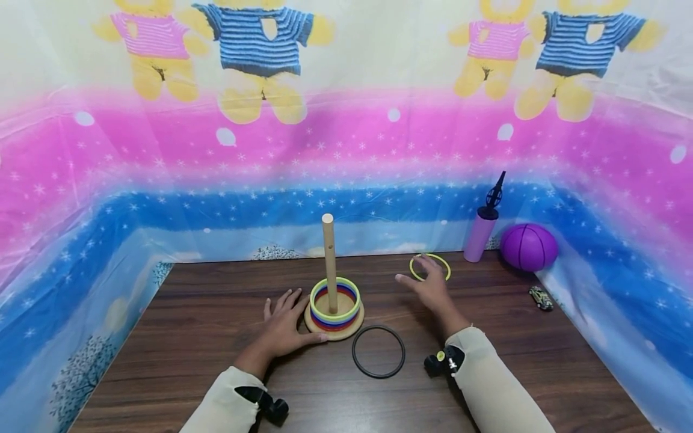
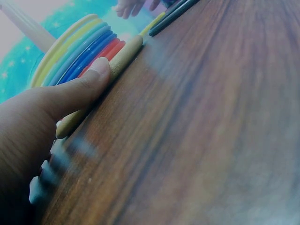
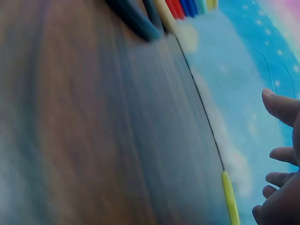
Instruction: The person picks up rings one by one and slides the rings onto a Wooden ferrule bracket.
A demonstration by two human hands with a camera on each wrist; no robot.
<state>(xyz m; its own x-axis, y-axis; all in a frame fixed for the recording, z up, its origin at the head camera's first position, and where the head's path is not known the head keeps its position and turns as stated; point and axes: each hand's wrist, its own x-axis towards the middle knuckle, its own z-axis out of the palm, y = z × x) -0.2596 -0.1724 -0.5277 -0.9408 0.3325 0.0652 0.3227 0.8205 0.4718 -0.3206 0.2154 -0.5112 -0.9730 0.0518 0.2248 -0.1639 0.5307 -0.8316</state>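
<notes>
A wooden ring-toss stand has a peg rising from a round base. Several stacked rings circle the peg, yellow on top, then blue and red. My left hand rests against the left side of the base, fingers spread, its thumb touching the edge. Above a yellow ring near the back of the table hangs my right hand, its fingers apart and holding nothing. In the right wrist view that ring shows below the fingers. A black ring lies flat between both hands.
At the back right stand a purple hand pump with a black top and a purple ball. A small toy car lies near the right edge of the wooden table. Printed cloth hangs behind.
</notes>
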